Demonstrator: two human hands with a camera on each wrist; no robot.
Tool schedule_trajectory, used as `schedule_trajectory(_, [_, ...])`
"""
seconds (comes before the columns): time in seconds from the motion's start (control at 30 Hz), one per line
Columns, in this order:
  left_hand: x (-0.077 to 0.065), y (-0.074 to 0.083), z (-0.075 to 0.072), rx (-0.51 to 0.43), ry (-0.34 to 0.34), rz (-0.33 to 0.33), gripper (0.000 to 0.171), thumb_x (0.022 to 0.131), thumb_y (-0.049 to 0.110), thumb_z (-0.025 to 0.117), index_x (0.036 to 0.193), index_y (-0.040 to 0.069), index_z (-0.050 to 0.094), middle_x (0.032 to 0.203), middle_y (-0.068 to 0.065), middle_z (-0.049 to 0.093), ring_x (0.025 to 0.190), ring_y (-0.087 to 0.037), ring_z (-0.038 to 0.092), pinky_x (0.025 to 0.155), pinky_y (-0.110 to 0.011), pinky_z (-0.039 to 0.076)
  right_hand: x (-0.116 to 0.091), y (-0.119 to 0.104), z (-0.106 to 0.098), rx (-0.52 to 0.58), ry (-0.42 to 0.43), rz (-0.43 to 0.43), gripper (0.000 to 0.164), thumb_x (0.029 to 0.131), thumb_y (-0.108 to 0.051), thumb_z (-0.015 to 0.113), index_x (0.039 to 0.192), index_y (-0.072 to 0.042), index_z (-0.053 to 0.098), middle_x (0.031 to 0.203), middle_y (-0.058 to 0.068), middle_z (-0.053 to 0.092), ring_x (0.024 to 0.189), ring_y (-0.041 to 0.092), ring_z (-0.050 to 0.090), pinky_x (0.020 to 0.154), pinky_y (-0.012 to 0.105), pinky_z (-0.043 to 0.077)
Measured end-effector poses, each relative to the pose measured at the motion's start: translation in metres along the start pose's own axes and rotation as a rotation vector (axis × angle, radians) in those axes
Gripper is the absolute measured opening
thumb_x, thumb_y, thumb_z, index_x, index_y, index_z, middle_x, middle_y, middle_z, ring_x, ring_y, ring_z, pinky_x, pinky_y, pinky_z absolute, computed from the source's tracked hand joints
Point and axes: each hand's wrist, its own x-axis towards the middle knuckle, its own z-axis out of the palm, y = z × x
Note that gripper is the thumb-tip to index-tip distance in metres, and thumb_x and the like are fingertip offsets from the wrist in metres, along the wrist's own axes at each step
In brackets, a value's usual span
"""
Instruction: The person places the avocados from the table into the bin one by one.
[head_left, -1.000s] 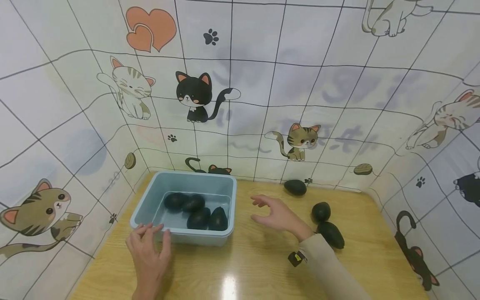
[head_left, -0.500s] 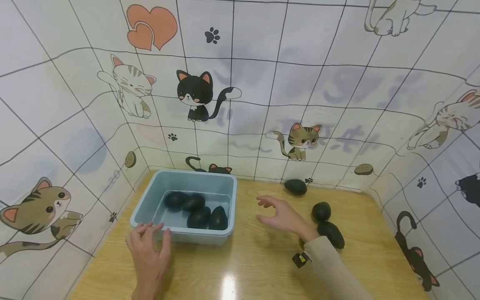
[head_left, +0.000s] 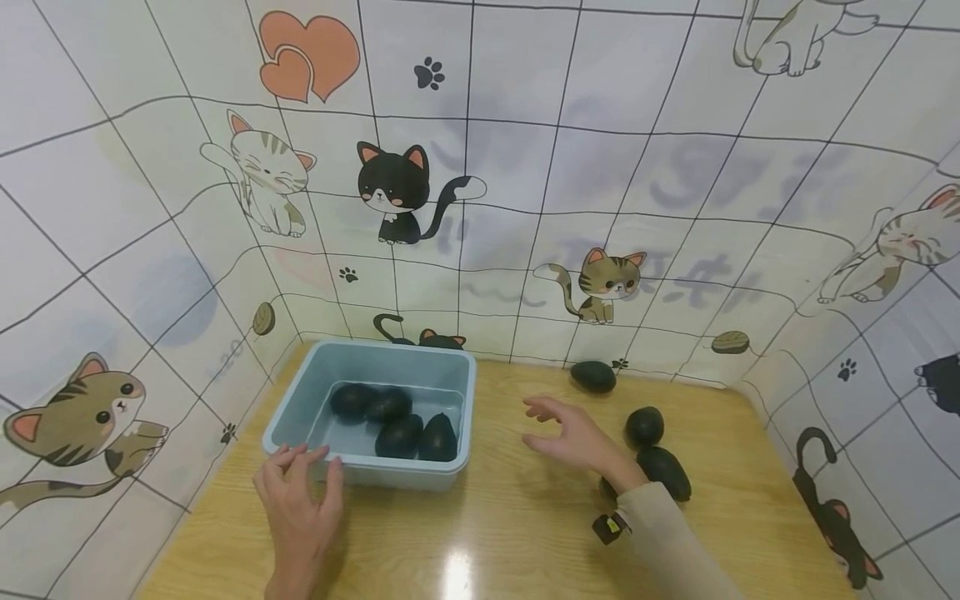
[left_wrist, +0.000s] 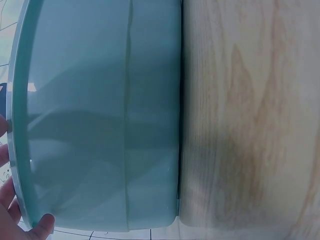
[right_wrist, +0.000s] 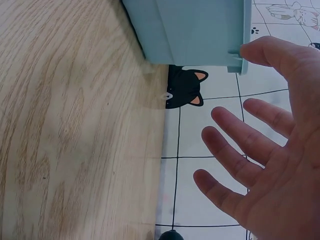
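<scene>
A light blue plastic bin point(head_left: 367, 475) stands on the wooden table, with several dark avocados point(head_left: 437, 437) lying in it. My left hand point(head_left: 297, 504) is at its front left corner, fingertips resting at the rim; in the left wrist view the thumb point(left_wrist: 45, 225) shows low beside the bin's outer wall. Right of the bin, my right hand point(head_left: 567, 437) hovers over the table with fingers spread in a loose curve and nothing in them. Beyond that hand lies one avocado point(head_left: 593, 377). Two more, a rounder avocado point(head_left: 645, 427) and a longer avocado point(head_left: 664, 472), lie right of the wrist.
Another dark shape point(head_left: 608, 487) peeks out from under the right forearm, mostly hidden. White walls point(head_left: 495, 183) with printed cats and grid lines enclose the table point(head_left: 495, 533) at the back and both sides.
My right hand has drifted slightly to the right, away from the bin, fingers still spread. The left hand and the avocados stay where they were; the head view shifts a little.
</scene>
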Motion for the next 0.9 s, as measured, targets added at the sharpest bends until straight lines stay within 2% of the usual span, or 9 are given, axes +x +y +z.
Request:
schedule_trajectory(0.23, [0.0, 0.0, 0.0, 0.002, -0.005, -0.003, 0.022, 0.092, 0.015, 0.072, 0.108, 0.0, 0.071, 0.125, -0.029, 0.054, 0.131, -0.05, 0.041, 0.105, -0.057, 0.029, -0.008, 0.01, 0.0, 0.012, 0.015, 0.023, 0.063, 0.095, -0.039, 0.078, 0.152, -0.021, 0.057, 0.137, 0.004, 0.071, 0.128, 0.028, 0.066, 0.112, 0.061, 0.046])
schedule_trajectory(0.5, [0.0, 0.0, -0.001, 0.01, -0.004, -0.005, 0.022, 0.091, 0.015, 0.072, 0.108, 0.0, 0.071, 0.125, -0.029, 0.054, 0.132, -0.05, 0.041, 0.106, -0.057, 0.029, -0.017, 0.02, -0.001, 0.035, 0.009, 0.021, 0.063, 0.096, -0.039, 0.076, 0.153, -0.019, 0.056, 0.137, 0.008, 0.071, 0.128, 0.031, 0.066, 0.109, 0.066, 0.046])
schedule_trajectory(0.9, [0.0, 0.001, -0.001, -0.008, 0.01, 0.019, 0.019, 0.091, 0.013, 0.073, 0.105, 0.001, 0.071, 0.123, -0.028, 0.056, 0.129, -0.05, 0.043, 0.105, -0.057, 0.029, -0.026, 0.032, -0.006, 0.018, 0.032, 0.038, 0.06, 0.096, -0.036, 0.076, 0.15, -0.018, 0.058, 0.136, 0.01, 0.072, 0.126, 0.032, 0.067, 0.11, 0.065, 0.046])
